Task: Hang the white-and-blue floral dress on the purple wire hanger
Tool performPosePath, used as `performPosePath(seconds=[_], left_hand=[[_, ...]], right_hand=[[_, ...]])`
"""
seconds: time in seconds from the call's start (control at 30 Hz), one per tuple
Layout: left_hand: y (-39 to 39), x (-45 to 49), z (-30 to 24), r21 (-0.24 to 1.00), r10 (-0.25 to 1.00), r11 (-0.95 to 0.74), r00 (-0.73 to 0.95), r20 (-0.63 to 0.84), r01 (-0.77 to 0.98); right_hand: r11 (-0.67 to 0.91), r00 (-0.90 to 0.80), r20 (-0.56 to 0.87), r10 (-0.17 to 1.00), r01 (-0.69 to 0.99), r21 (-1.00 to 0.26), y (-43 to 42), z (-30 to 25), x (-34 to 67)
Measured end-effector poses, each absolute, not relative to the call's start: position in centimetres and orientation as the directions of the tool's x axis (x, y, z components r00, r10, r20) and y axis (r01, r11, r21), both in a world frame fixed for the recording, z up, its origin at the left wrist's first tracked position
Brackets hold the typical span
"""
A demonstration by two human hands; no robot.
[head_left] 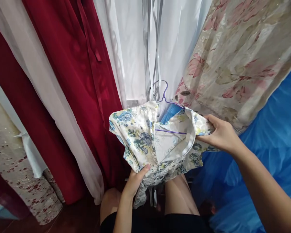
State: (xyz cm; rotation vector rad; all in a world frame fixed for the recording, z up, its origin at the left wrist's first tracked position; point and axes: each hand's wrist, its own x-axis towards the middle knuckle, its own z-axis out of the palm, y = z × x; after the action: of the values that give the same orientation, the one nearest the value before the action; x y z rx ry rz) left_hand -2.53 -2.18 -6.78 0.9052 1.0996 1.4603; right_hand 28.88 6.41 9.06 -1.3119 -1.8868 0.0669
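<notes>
A floral dress [142, 132], white with blue and yellow-green flowers, hangs in front of me on a purple wire hanger [165, 94]. Its neckline gapes, so the hanger's lower bar shows inside. My left hand [135, 182] grips the cloth at the lower left of the bodice, thumb on top. At the right shoulder, my right hand [218, 132] pinches the sleeve between thumb and fingers. The dress's lower part is bunched and partly hidden beneath the bodice. The hanger's hook is up against white straps [150, 48]; whether it is hooked on them I cannot tell.
Long red cloth [70, 64] and pale panels hang to the left, white fabric [131, 42] behind. Beige cloth with pink flowers [232, 64] hangs at the right, above ruffled blue fabric [247, 184]. Dark floor [72, 216] shows at lower left. My bare legs are beneath the dress.
</notes>
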Motion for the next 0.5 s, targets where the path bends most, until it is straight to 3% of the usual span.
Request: performPosePath(seconds=[0.13,0.33,0.43,0.5], left_hand=[[-1.2,-1.1,-5.5,0.930,0.973,-0.092,-0.232,0.007,-0.356],[-1.3,-0.3,-4.9,0.940,0.915,-0.172,-0.401,0.042,-0.294],[-3.0,0.1,-6.4,0.967,0.964,-0.055,-0.264,-0.014,-0.250],[-4.0,0.4,-7.1,0.972,0.992,0.032,-0.109,-0.058,-0.232]], right_hand=[[0.391,-0.072,0.585,0.807,0.809,-0.439,7.0,10.0,28.4],[0.561,-0.249,0.605,0.756,0.723,-0.403,6.8,10.3,28.0],[0.554,-0.290,0.523,0.801,0.690,-0.466,6.6,9.2,28.9],[0.543,-0.239,0.576,0.782,0.716,-0.440,6.0,7.8,29.0]])
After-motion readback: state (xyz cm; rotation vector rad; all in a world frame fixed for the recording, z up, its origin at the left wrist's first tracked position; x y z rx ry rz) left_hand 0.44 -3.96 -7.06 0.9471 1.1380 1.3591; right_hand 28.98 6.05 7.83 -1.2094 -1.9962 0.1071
